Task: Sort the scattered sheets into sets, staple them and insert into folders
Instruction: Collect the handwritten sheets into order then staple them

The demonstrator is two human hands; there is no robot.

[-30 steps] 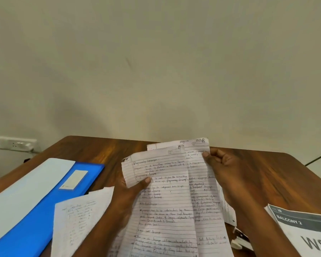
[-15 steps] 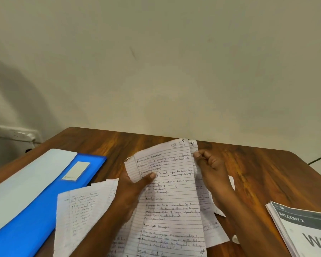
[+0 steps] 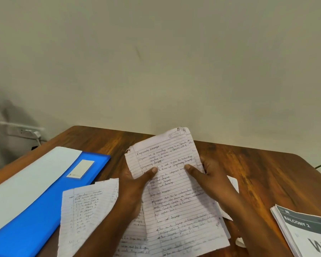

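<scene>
Sheets [image 3: 176,182] pinched between both hands' fingers [image 3: 193,168].

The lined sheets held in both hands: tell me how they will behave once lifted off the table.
The lined sheets will probably flop: they are thin, and their top corner already curls. The ragged left edge suggests they tear easily. The left hand and right hand pinch them with the thumbs on top, so with a loose grip the pages could fan apart.

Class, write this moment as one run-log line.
left hand: holds sheets | right hand: holds sheets | stage: squaring set | folder: closed
</scene>
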